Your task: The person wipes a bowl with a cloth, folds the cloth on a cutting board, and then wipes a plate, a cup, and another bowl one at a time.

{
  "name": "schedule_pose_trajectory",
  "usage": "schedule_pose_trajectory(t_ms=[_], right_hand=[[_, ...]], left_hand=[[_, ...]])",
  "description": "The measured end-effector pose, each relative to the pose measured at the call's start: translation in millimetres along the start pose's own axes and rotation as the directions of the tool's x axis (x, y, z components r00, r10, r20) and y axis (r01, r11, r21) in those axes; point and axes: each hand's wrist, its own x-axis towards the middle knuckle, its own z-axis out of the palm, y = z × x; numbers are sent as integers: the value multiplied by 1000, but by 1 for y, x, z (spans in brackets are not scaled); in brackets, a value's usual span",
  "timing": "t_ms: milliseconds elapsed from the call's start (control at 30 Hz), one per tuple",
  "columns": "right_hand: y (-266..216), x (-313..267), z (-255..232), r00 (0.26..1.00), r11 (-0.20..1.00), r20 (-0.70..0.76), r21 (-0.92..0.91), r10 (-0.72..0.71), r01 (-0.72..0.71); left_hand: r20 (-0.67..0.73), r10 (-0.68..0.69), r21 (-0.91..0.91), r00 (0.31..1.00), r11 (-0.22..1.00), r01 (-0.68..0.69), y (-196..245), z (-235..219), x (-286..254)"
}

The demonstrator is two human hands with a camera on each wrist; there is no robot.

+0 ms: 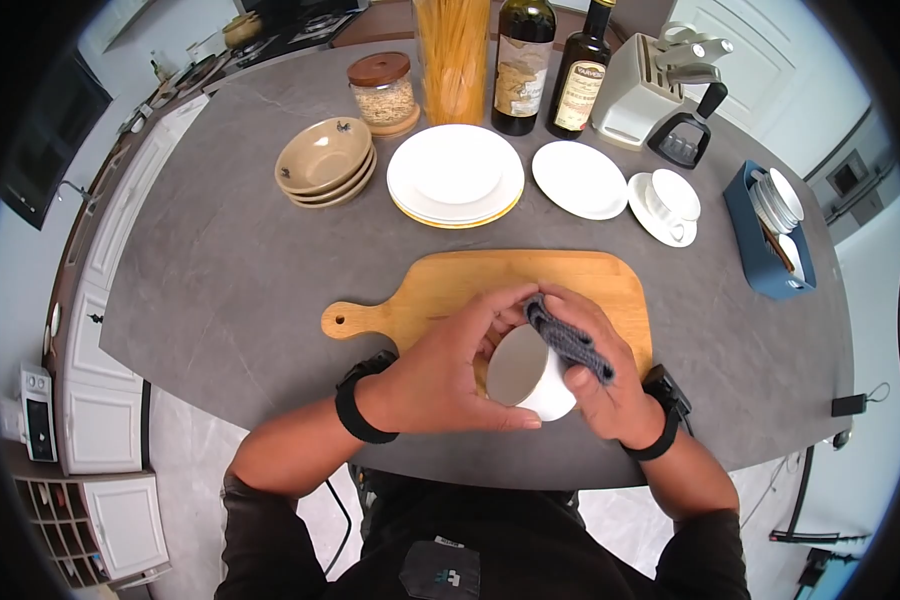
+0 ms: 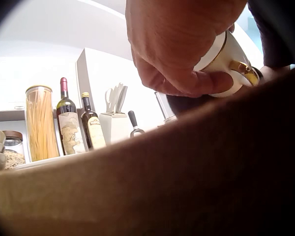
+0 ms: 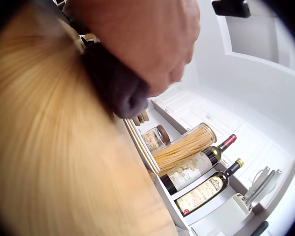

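Note:
My left hand (image 1: 430, 375) holds a white cup (image 1: 556, 397) above the wooden cutting board (image 1: 440, 280). Thumb and fingers curl around the side of the cup, which is tilted with its mouth toward my left palm. In the left wrist view, the cup (image 2: 225, 61) has a gold rim and a gold-trimmed handle. A folded dark grey cloth (image 1: 575, 345) is gripped by my right hand (image 1: 610, 375) against the cup's right side. Seen from the right wrist, the bunched cloth (image 3: 113, 83) sticks out below the fingers.
Behind the board stand stacked beige bowls (image 1: 320, 160), white plates (image 1: 455, 165), an oval plate (image 1: 580, 180) and a cup on a saucer (image 1: 670, 200). Farther back are a grain jar (image 1: 385, 100), pasta container (image 1: 452, 65), two bottles and a knife block (image 1: 635, 90). A blue bin (image 1: 760, 245) holds dishes at right.

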Motion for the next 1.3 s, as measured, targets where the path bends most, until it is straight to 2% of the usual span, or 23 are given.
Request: schedule_pose_trajectory(t_ms=[33, 100, 167, 200, 333, 400, 433, 467, 500, 600, 633, 700, 767, 833, 867, 900, 933, 967, 1033, 1067, 1133, 1233, 1300], right_hand=[[-1, -1, 0, 992, 985, -3, 121, 125, -124], [0, 3, 1, 998, 996, -25, 63, 57, -55], [1, 6, 0, 939, 907, 84, -245, -332, 343], [-6, 5, -5, 921, 868, 171, -310, -351, 388], [-8, 4, -4, 907, 830, 211, -367, -365, 420], [-3, 0, 0, 993, 989, 23, -92, -117, 119], [-1, -1, 1, 999, 997, -40, 70, 32, -29], [-1, -1, 1, 991, 979, -36, 165, 126, -119], [0, -2, 0, 991, 980, -37, 162, 125, -118], [6, 2, -1, 979, 974, -1, -106, -202, 200], [3, 3, -3, 979, 974, 1, -105, -202, 201], [-6, 5, -8, 891, 811, 192, -369, -411, 454], [-5, 5, -4, 891, 804, 186, -384, -413, 453], [0, 3, 1, 951, 917, 18, -258, -309, 303], [-3, 3, 4, 951, 917, 18, -258, -310, 304], [-10, 1, 7, 992, 996, -93, -45, -84, 80], [-13, 0, 8, 975, 973, -148, 188, 165, -136], [-10, -1, 7, 975, 973, -148, 187, 165, -136], [-1, 0, 5, 987, 987, -89, -101, -133, 123], [-2, 1, 2, 987, 987, -87, -99, -134, 126], [-9, 4, -6, 892, 787, 190, -420, -410, 451], [-6, 5, -4, 913, 834, 133, -375, -384, 406], [-1, 2, 5, 944, 902, 17, -291, -329, 320]], left_hand=[[5, -8, 35, 1000, 999, 8, 4, 0, 0], [2, -16, 75, 1000, 997, 16, 5, -1, 0], [0, -21, 23, 1000, 1000, 21, -3, -1, -1], [-2, -21, 22, 1000, 1000, 21, -5, -2, -1], [-17, 2, 11, 1000, 1000, -1, -9, -4, -1], [-28, -18, -30, 999, 999, 17, -8, -2, -1], [-25, -2, -16, 1000, 1000, 1, -6, -2, -2], [-22, 15, -4, 1000, 1000, -15, -4, -1, -2], [-21, 17, -4, 1000, 1000, -17, -3, 1, -2], [-38, 18, -11, 999, 1000, -18, -4, 0, -2], [-33, 4, -5, 999, 1000, -4, -5, -2, -2], [-29, -13, -1, 1000, 1000, 13, -7, -4, -2], [-33, -3, 4, 999, 1000, 3, -7, -6, -2], [-39, 7, -24, 999, 1000, -8, -9, -2, -1], [-48, 18, -49, 999, 999, -20, -10, -2, -1], [-47, 18, -49, 999, 999, -21, -9, -2, -1], [-39, 32, -21, 999, 999, -33, -6, -1, -2], [-31, 46, 6, 998, 999, -46, -5, -1, -2], [-36, 51, -3, 998, 999, -51, -8, -1, -1], [-40, 52, -13, 998, 999, -53, -9, -1, -1], [-42, 48, -24, 998, 999, -49, -11, -5, 0], [-44, 35, -52, 998, 998, -37, -10, -4, 0], [-54, 25, -69, 998, 997, -29, -9, -3, -1]])
